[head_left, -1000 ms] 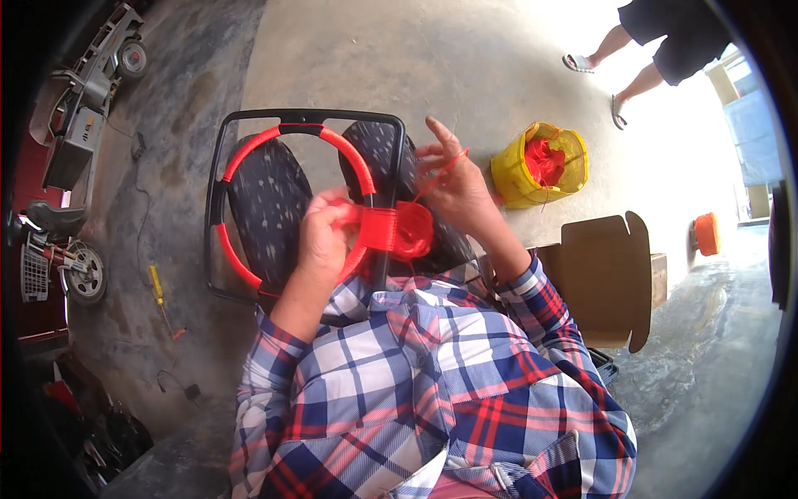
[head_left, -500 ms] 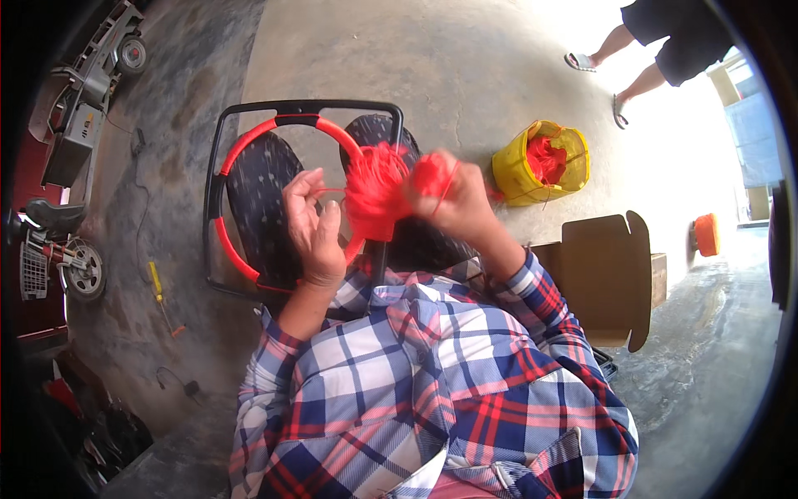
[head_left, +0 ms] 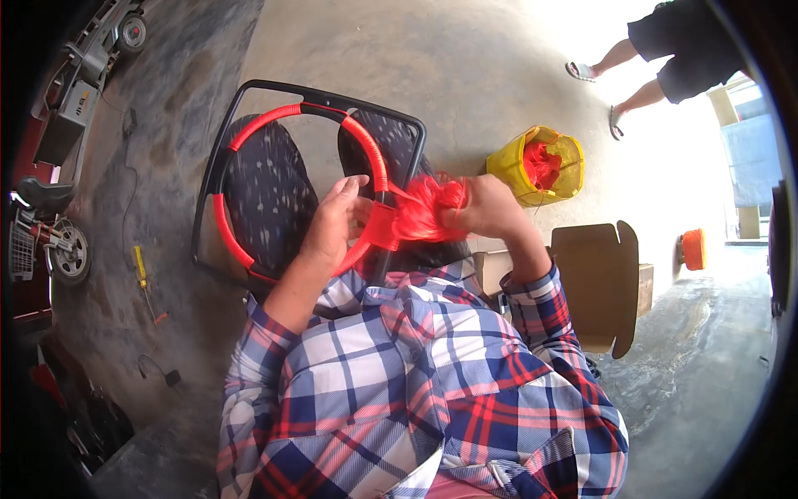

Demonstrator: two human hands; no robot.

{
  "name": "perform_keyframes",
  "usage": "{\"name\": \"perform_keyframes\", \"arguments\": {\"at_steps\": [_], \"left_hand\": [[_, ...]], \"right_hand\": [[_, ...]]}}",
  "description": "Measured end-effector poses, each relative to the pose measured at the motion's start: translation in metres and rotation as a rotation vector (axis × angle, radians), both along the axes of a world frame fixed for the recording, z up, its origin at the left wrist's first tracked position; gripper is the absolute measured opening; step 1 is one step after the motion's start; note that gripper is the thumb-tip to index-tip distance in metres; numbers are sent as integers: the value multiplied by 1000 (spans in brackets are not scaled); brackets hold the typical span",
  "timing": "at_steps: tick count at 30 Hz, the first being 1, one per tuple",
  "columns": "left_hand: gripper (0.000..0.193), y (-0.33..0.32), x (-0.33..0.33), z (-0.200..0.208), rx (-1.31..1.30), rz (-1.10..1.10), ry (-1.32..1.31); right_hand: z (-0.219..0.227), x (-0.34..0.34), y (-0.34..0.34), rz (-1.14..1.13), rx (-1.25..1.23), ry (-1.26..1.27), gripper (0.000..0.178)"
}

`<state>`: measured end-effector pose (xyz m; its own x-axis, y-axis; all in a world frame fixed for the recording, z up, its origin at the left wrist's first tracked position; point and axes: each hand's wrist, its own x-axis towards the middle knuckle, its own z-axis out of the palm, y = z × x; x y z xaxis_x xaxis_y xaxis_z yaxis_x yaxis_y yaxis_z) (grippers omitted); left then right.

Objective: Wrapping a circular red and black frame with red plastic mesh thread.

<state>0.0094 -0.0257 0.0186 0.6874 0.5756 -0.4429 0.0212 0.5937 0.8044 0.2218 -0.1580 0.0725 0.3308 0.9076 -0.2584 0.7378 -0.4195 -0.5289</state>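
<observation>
A: bare concrete in there?
B: yep, concrete floor, dark and stained on the left, paler past a straight seam.
A: lighting?
B: harsh daylight top right, floor's blown out white lol. pale blue panel near the right edge.

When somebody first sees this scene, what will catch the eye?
Probably the bundle of red strands in the right hand, near the picture's middle. Left of it, the red and black ring within a black frame stands out. Then the yellow bucket, on the floor to the right.
</observation>
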Motion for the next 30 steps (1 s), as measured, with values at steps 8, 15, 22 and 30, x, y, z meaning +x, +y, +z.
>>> {"name": "perform_keyframes", "arguments": {"at_steps": [8,15,22,30], "left_hand": [[50,8,4,-5,-301,-118,-257],[57,15,4,-6,-367,-246,-339],[58,10,3,6,-366,-200,-351],[51,19,-10,8,-359,-121,-470]], "right_hand": [[-46,80,-75,-487,694,1226,21],[-88,108,-75,-730,902,1341,13],[-40,-14,-6,-235,304,937,50],[-40,16,-21,-109,32,905,16]]}}
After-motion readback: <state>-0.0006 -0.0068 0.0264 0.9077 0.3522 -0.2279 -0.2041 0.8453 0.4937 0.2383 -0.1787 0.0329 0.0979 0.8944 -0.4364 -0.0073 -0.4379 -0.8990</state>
